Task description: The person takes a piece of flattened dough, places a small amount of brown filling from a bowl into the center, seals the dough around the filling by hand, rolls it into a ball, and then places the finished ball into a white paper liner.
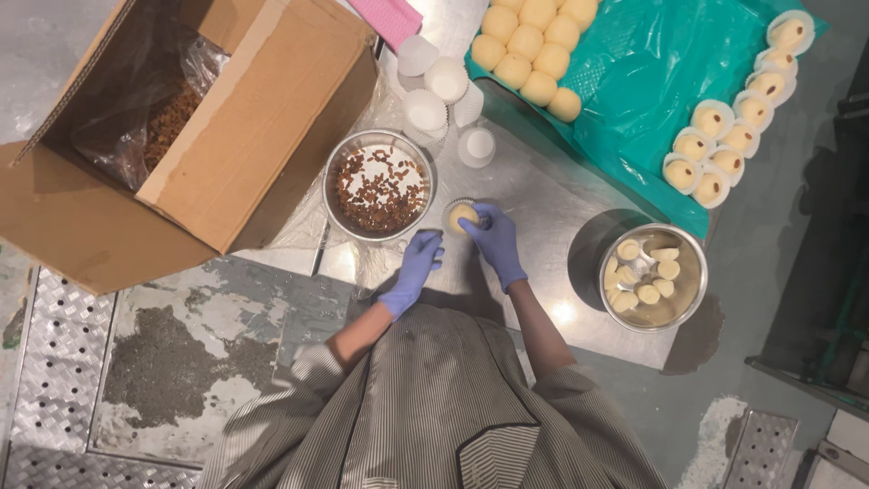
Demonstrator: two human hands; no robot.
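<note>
The right hand (498, 240), in a blue glove, curls its fingers around a pale round sweet in a white paper cup (462, 215), which sits on the steel table (543, 195) just in front of the person. The left hand (416, 267), also gloved, lies close beside it with fingers loosely bent and holds nothing that can be made out; whether its fingertips touch the cup is hard to tell. The right fingers cover part of the sweet.

Just beyond the left hand stands a steel bowl (379, 186) with a scatter of brown raisins. To the right, near the table edge, a second steel bowl (653, 276) holds pale sweet pieces. Farther off lie empty paper cups (439, 95), some tipped over. A green sheet (634, 81) carries bare yellow balls (534, 50) and a row of cupped sweets (733, 136). At the left, an open cardboard box (181, 136), partly cut off, holds a plastic bag of raisins.
</note>
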